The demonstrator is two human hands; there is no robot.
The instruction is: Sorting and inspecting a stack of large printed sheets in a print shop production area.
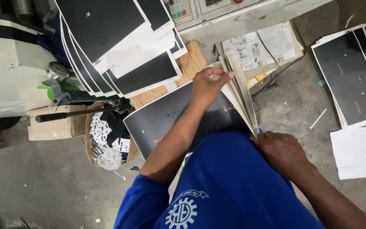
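Stack of printed sheets point(240, 91) stands on edge at the person's lap, right of the flat black sheets point(166, 116) on the wooden table point(191, 61); left hand point(206, 87) props the top edge, fingers point(225, 76) pressed together over it, so the stack leans (fanned, edges readable); right hand point(282, 152) pinches the near corner, steadying it; more black sheets point(352, 76) lie on the floor, far right.

Far left we see a fanned pile of black-and-white sheets point(119, 46) on a wooden board point(191, 63). Beside it sits a cream machine point(9, 63). Near left, a cardboard box point(106, 140) holds scraps (mostly small cards). More black sheets point(352, 76) lie on the floor at right.
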